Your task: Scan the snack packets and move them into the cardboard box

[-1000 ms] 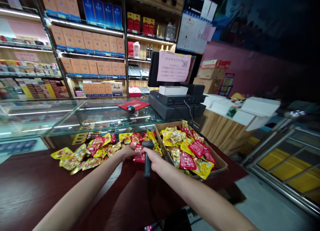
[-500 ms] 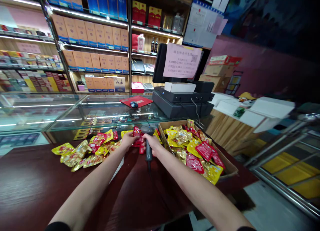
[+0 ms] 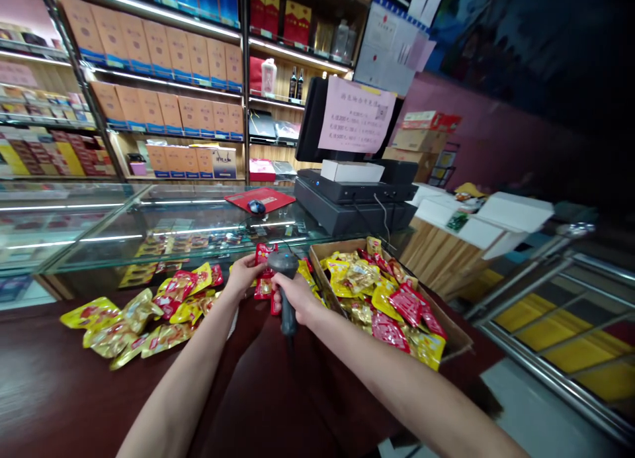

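My right hand (image 3: 296,302) is wrapped round the handle of a dark grey barcode scanner (image 3: 288,312), whose head points away from me. Pinched in my left hand (image 3: 244,274) is a red snack packet (image 3: 262,253), just beyond and left of the scanner head. More red packaging shows below it, partly covered by the scanner and my fingers. To the left, a loose pile of yellow, gold and red snack packets (image 3: 141,312) lies on the dark red counter (image 3: 238,405). An open cardboard box (image 3: 327,287) on the right holds many similar packets.
A glass display case (image 3: 149,246) runs along the far edge of the counter. On it are a red mat (image 3: 278,198) with a mouse (image 3: 256,207), and a black cash drawer (image 3: 347,210) below a monitor (image 3: 308,124). A metal railing (image 3: 526,325) stands to the right.
The scanner's head has tilted up and shows more clearly beside the red packet. Both hands keep their grips. The whole view has shifted slightly, with the left pile appearing farther left.
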`<action>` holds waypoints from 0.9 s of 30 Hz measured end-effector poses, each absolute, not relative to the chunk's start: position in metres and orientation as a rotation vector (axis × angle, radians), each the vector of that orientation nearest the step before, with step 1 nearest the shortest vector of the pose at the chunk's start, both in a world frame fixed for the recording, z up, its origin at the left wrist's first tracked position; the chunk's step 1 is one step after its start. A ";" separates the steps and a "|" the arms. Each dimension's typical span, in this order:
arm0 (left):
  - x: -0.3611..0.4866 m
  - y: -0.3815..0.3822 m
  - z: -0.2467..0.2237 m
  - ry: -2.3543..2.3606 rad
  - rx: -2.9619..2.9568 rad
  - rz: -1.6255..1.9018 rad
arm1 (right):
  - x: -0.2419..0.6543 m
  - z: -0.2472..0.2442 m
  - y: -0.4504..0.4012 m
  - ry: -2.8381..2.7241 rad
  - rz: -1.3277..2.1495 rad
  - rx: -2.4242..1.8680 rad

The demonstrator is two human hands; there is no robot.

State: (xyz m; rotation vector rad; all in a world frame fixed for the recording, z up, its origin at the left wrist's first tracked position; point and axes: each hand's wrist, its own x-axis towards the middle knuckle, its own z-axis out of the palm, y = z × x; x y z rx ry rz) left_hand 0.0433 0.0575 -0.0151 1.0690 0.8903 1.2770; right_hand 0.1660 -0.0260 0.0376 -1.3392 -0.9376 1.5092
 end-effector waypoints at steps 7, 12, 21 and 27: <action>0.037 0.065 -0.017 0.893 1.075 1.278 | 0.159 0.055 -0.022 -0.945 1.452 -1.298; 0.035 0.063 -0.017 0.920 1.092 1.258 | 0.157 0.060 -0.024 -0.955 1.448 -1.315; 0.037 0.059 -0.015 0.908 1.128 1.255 | 0.162 0.063 -0.026 -0.946 1.438 -1.308; 0.037 0.054 -0.008 0.931 1.111 1.222 | 0.170 0.053 -0.018 -0.948 1.155 -1.271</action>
